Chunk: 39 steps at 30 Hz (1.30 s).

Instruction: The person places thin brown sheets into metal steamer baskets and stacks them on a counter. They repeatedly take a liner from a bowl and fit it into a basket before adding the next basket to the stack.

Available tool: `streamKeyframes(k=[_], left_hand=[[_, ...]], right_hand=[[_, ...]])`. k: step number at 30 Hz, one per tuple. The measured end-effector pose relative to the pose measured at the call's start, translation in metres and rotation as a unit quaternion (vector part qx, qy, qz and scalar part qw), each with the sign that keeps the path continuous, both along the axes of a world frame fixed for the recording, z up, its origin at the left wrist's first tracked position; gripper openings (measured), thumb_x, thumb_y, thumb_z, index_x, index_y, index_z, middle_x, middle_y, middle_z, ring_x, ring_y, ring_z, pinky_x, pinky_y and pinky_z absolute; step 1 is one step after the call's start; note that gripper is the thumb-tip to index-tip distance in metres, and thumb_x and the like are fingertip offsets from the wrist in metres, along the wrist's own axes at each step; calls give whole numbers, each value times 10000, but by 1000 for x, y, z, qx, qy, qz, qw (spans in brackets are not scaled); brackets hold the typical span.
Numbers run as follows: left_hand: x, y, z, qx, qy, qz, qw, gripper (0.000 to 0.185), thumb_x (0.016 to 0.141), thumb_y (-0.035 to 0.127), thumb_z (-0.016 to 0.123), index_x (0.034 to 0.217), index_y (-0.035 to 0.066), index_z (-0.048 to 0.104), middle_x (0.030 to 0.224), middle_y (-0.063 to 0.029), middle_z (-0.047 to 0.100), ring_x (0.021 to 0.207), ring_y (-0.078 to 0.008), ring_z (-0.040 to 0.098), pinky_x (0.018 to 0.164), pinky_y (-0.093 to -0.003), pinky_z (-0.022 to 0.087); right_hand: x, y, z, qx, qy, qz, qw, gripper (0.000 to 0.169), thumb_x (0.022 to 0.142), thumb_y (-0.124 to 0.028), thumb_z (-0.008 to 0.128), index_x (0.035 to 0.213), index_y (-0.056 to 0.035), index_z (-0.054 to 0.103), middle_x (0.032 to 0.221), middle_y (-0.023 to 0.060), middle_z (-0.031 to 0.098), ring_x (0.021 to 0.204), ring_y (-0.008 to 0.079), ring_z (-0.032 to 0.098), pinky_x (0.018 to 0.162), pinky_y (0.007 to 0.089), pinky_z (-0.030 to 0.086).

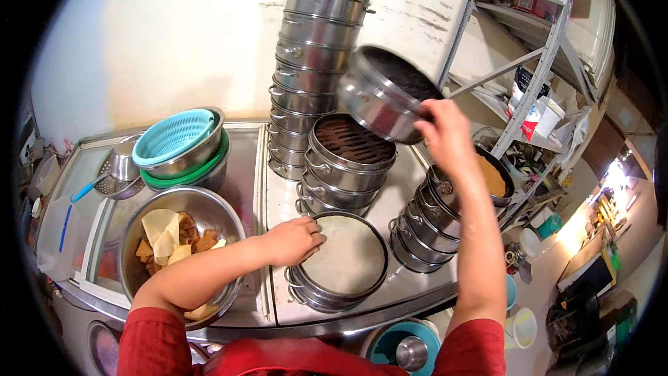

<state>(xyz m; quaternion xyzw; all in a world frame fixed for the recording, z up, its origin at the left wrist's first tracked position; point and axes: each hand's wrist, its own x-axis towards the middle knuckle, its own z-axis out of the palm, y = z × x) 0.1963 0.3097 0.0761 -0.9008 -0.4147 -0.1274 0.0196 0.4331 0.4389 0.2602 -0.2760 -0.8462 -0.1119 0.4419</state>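
Observation:
My right hand [446,133] grips the rim of a round stainless-steel steamer tier [378,96], raised and tilted above the counter, its dark inside showing. My left hand [295,240] lies at the left rim of a low steamer stack [344,256] topped with a pale, flat round surface. Its fingertips touch that edge; whether they grip it is hidden. Behind stands a steamer stack [344,177] whose top tier shows a dark slotted base [355,141]. To the right, another stack [425,227] is partly behind my right forearm, with a tan round layer [489,175] near its top.
A tall steamer stack [318,62] stands against the wall. At left, a steel bowl [229,214] holds brown pieces and pale sheets, below nested bowls with a turquoise colander [175,136]. A metal shelf [543,68] rises at right. A teal basin [378,347] sits below the counter's front edge.

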Motion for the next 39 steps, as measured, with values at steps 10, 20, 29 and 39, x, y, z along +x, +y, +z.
streamKeyframes(k=[10,20,29,39], left_hand=[[-28,-19,40,-6,-76,18,997,283,768,149,591,1023,27,572,924,-147,580,930,-311,538,806,-376,454],[-61,-30,47,-45,-105,73,991,255,780,142,584,998,9,585,851,-145,588,872,-324,543,760,-388,459],[-78,-43,40,-91,-115,91,985,252,780,124,586,1001,5,578,888,-167,589,873,-339,543,763,-395,446],[-104,-64,58,-49,-134,150,978,216,781,113,579,970,8,581,887,-168,582,865,-351,535,761,-406,443]], right_hand=[[153,-49,36,-68,-57,-160,983,326,646,35,670,949,1,554,769,106,500,608,202,492,583,294,418],[168,-45,17,-137,-50,-183,972,343,675,-9,678,997,-4,559,803,128,520,650,232,505,618,319,417],[159,-56,24,-171,-151,-202,953,301,707,-38,657,993,-4,569,814,145,530,724,282,521,654,359,419],[99,36,39,-125,-197,-146,961,554,905,-451,371,1220,-4,465,1324,192,381,1262,307,314,1026,349,264]])
